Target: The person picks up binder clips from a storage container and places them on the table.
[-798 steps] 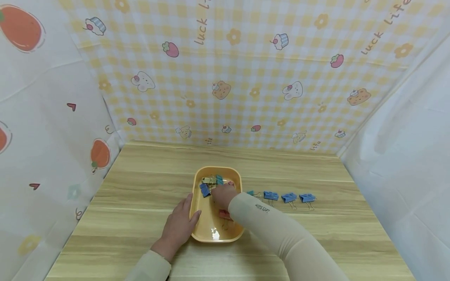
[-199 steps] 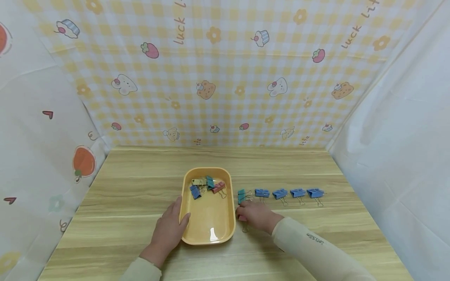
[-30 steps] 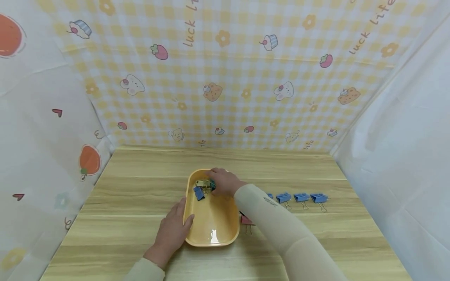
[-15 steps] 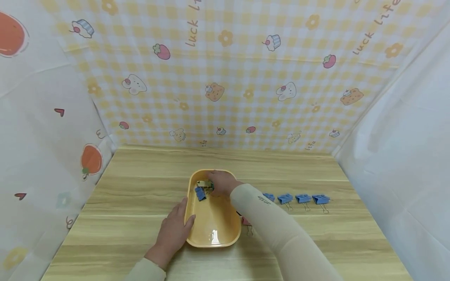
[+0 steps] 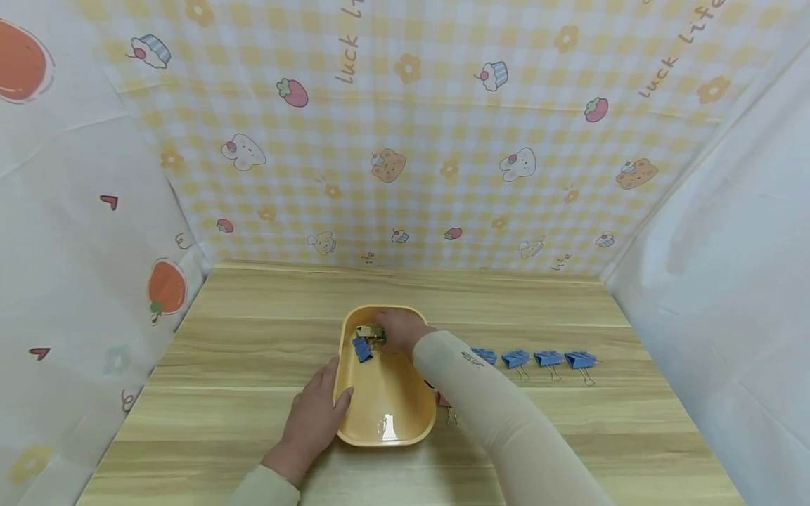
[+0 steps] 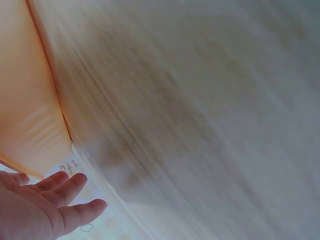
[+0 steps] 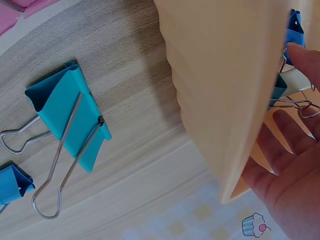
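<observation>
apparently teal clip [image 7: 279, 91] in tray [image 5: 382, 400] is being picked by right grip [image 5: 403, 330], half-curled, hold can't be told; tray touched by left grip [image 5: 314, 414], fingers extended; next, firm pinch probably needed.

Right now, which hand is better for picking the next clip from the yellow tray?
Probably the right hand: it reaches inside the tray, right beside the clips. The left hand is at the tray's left rim.
</observation>
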### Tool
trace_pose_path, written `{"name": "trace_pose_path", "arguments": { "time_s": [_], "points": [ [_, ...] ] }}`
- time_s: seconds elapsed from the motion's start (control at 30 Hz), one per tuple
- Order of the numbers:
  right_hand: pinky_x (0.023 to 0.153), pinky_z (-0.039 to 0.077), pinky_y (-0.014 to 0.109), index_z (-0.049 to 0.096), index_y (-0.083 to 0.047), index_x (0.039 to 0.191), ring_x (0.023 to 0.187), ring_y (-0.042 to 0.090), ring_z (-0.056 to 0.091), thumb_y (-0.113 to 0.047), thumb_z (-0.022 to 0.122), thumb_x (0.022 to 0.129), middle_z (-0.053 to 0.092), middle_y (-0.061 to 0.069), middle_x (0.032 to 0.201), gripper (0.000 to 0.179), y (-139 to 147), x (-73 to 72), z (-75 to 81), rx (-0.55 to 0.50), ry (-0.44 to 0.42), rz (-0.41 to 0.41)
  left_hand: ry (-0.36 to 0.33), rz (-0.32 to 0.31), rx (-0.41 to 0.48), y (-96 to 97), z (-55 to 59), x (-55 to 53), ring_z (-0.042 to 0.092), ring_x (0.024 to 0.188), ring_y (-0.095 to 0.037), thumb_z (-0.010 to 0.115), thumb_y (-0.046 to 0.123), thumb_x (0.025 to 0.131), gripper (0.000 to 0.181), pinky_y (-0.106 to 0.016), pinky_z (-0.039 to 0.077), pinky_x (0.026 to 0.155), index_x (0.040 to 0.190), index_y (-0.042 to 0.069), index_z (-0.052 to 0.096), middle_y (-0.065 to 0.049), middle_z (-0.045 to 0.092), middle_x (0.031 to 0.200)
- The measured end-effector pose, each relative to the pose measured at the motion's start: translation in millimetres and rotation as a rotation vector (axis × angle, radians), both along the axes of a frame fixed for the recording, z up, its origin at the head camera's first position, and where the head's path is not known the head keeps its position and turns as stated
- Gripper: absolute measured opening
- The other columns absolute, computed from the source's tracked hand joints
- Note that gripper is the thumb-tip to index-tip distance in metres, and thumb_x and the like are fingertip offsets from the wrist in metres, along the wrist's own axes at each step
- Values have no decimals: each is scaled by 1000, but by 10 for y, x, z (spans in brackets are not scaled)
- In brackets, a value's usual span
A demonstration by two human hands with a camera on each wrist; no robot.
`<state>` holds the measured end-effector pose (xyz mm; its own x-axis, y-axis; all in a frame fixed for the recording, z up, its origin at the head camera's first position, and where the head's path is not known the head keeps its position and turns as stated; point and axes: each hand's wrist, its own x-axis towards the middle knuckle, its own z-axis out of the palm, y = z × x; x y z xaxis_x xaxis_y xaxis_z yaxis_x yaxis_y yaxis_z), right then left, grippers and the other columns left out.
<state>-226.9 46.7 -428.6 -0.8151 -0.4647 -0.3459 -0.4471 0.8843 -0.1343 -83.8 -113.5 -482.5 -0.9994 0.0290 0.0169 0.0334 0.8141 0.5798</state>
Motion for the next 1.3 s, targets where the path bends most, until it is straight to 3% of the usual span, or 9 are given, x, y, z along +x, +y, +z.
{"name": "trace_pose_path", "arguments": {
  "time_s": [0.43, 0.97, 1.3],
  "points": [
    [99, 46, 36, 44, -23, 145, 128, 19, 49, -22, 71, 88, 48, -1, 145, 64, 11, -22, -67, 14, 1, -3, -26, 2, -3, 1, 9, -1, 46, 125, -48, 53, 32, 98, 66, -66, 38, 95, 151, 2, 26, -29, 44, 140],
    [81, 47, 30, 47, -18, 142, 109, 18, 55, -7, 76, 81, 54, 5, 136, 68, 42, -13, -36, -36, -55, -13, -27, 12, 5, 5, 26, 6, 47, 123, -48, 54, 31, 98, 66, -65, 38, 95, 151, 2, 27, -29, 44, 140],
    [81, 47, 31, 49, -18, 140, 114, 20, 56, -3, 76, 81, 56, 5, 134, 67, 36, -9, -76, -40, -64, -21, -26, 13, 4, 7, 23, 8, 47, 124, -48, 53, 31, 98, 66, -65, 38, 96, 151, 2, 28, -28, 44, 141]
  ]
}}
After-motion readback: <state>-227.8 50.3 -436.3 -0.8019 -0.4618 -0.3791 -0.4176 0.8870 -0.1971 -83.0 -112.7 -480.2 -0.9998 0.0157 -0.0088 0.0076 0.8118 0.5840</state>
